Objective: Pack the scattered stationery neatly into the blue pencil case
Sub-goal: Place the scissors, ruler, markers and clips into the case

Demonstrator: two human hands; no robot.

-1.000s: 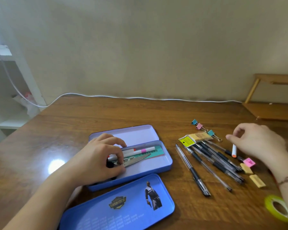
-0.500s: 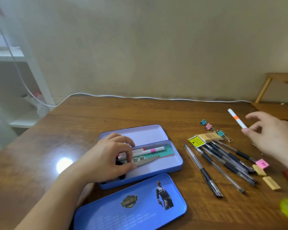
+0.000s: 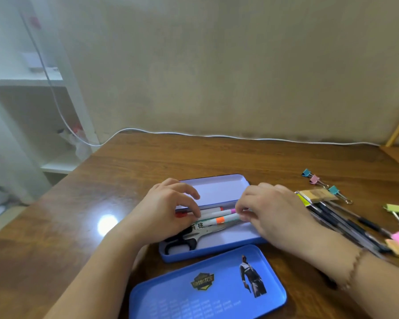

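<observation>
While both hands sit over the open blue metal pencil case [image 3: 207,252], the right hand [image 3: 272,212] pinches a white marker with an orange band [image 3: 221,219] lying inside, and the left hand [image 3: 168,208], fingers curled, touches its other end beside the black-handled scissors [image 3: 189,238].

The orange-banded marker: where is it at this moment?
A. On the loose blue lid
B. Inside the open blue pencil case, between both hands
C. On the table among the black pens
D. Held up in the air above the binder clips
B: the orange-banded marker lies inside the blue pencil case, beside the pink-banded marker, with the right hand at one end and the left hand at the other.
</observation>
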